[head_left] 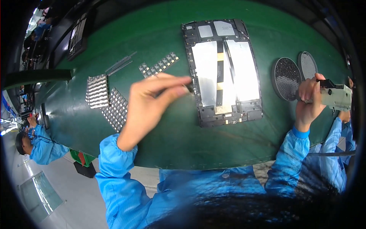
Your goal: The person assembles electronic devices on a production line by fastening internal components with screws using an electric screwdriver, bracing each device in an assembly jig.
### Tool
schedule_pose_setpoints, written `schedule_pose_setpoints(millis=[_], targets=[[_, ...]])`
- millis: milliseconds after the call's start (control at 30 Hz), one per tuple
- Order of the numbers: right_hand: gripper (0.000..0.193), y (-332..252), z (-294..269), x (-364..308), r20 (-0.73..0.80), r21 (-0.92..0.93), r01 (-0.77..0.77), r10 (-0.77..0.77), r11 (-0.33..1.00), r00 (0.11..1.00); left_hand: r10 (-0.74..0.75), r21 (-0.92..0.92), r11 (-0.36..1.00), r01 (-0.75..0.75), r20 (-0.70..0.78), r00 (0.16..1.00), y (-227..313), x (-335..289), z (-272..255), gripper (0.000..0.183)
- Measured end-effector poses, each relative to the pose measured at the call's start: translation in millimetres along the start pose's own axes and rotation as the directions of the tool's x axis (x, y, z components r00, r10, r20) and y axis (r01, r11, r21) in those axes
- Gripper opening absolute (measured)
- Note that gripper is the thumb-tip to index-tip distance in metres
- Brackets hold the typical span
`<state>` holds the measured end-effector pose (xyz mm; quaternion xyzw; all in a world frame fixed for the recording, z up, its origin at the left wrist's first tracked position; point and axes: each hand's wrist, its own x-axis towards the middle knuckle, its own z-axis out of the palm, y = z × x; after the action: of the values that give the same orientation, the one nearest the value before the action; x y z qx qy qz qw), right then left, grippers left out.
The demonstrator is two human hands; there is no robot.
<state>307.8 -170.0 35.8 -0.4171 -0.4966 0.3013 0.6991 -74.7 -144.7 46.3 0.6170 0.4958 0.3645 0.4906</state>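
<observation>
My left hand [146, 105] reaches over the left edge of an opened tablet-like device [246, 72]. Its thumb and index finger pinch at that edge, around a small dark piece too little to name. The device lies flat, showing a black frame, silvery panels and a dark ribbon strip [220, 72] down its middle. On the right, my right hand [309, 100] is raised with closed fingers, beside a pale grey box-shaped unit [337, 97] with a black top part. What those fingers hold is hidden by the hand.
Left of my left hand lie sheets of small parts [98, 91] [115, 108], a smaller sheet [162, 65] and thin strips [121, 63]. A round dish [286, 70] of tiny dark pieces and another round dish [307, 65] stand at right. A co-worker [45, 147] sits left.
</observation>
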Motion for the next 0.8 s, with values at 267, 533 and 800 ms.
schedule_pose_setpoints(millis=[267,533,800], targets=[[0.030,0.9,1.0,0.6,0.016,0.008,0.008,-0.008,1.000,1.000,-0.063,-0.015,0.998,0.065,0.111,0.992,-5.9,-16.1,24.2,0.016],[0.030,-1.5,1.7,3.5,0.045,0.005,0.037,-0.037,0.999,0.998,-0.109,-0.043,0.993,0.113,0.089,0.990,-7.3,-9.3,29.3,0.020],[0.029,7.1,7.7,6.3,-0.162,0.142,0.010,0.013,0.990,0.987,-0.353,-0.159,0.921,0.355,0.043,0.935,-6.1,-6.0,30.8,0.045]])
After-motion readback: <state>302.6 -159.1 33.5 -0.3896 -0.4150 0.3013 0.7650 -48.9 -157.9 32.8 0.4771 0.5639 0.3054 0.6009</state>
